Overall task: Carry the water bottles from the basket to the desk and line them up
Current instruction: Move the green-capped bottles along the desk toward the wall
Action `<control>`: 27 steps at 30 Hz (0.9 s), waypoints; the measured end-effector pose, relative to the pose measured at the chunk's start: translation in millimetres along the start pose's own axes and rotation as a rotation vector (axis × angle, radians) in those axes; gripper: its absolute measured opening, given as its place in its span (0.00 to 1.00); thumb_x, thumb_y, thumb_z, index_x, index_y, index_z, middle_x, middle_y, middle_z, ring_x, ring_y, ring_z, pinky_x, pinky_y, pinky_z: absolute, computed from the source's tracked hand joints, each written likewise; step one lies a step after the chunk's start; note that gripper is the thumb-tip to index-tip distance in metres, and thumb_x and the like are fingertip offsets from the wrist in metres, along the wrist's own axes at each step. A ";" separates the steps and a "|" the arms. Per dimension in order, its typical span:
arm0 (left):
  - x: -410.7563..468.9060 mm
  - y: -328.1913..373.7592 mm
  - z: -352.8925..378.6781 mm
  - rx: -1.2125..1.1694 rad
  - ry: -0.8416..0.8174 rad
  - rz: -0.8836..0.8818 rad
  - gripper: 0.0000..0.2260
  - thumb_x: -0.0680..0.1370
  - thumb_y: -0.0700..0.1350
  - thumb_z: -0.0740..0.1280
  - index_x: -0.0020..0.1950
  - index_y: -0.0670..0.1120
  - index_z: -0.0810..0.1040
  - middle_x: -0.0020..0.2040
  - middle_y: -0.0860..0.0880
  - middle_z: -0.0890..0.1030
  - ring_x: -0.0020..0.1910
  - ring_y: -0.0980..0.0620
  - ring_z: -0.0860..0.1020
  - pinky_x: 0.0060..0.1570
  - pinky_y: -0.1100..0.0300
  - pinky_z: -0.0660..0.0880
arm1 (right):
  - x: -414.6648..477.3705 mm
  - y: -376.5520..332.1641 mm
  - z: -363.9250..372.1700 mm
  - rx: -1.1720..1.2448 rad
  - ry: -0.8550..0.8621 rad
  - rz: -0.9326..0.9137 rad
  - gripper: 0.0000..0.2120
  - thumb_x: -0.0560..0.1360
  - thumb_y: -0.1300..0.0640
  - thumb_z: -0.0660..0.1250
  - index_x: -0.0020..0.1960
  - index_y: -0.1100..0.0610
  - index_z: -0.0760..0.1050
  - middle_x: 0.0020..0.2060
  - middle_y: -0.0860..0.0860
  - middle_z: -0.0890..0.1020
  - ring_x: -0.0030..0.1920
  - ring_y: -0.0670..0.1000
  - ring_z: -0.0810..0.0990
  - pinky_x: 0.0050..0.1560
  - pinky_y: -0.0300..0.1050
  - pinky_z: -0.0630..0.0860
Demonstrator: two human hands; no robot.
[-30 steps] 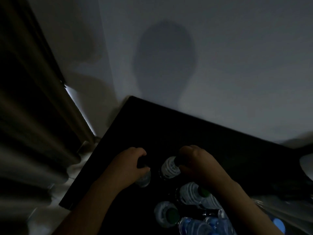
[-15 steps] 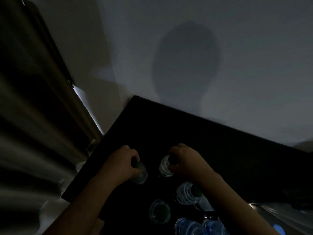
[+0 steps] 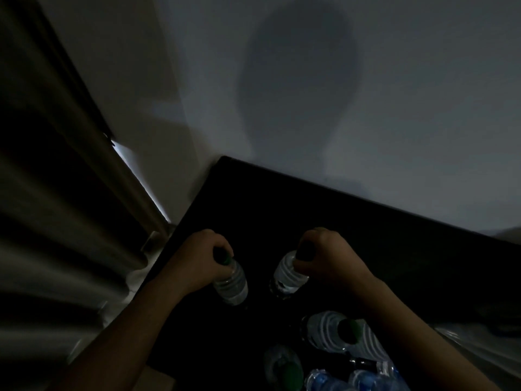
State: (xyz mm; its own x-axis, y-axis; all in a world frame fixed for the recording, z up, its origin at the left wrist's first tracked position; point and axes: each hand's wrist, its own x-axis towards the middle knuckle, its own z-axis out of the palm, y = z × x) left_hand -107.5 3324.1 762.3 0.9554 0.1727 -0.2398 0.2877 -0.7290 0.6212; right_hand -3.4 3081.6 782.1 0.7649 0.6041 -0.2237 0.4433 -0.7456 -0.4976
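The room is dim. My left hand point(image 3: 197, 258) grips the green-capped neck of a clear water bottle point(image 3: 232, 286) standing on the black desk point(image 3: 352, 238). My right hand point(image 3: 324, 258) grips the top of a second bottle point(image 3: 286, 275) just to its right, also upright on the desk. The two held bottles stand a short gap apart. Nearer me, two more green-capped bottles point(image 3: 332, 331) point(image 3: 283, 365) stand on the desk. Several blue-tinted bottles point(image 3: 352, 380) show at the bottom edge. The basket is not visible.
A grey wall point(image 3: 394, 108) runs behind the desk and carries the shadow of my head. A dark curtain point(image 3: 56, 193) hangs at the left, with a slit of light beside it. The desk's left edge drops to a pale floor point(image 3: 135, 280).
Both hands and their bottles have shifted a little left and toward the desk's back, and the view has tilted. The bottles nearer me keep their places.
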 end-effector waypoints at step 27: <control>235.6 -3.6 -102.7 0.125 0.107 0.262 0.10 0.63 0.45 0.75 0.42 0.43 0.84 0.40 0.46 0.83 0.40 0.49 0.79 0.39 0.61 0.73 | 107.5 -37.8 -52.9 -0.008 0.193 0.146 0.06 0.64 0.57 0.74 0.40 0.56 0.81 0.38 0.50 0.81 0.37 0.47 0.81 0.38 0.44 0.78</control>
State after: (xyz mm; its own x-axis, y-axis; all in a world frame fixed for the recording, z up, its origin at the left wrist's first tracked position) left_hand 123.5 3435.5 780.3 0.9995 0.0316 0.0003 0.0262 -0.8327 0.5531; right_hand 86.8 3159.8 821.2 0.8960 0.4251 -0.1285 0.3241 -0.8238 -0.4652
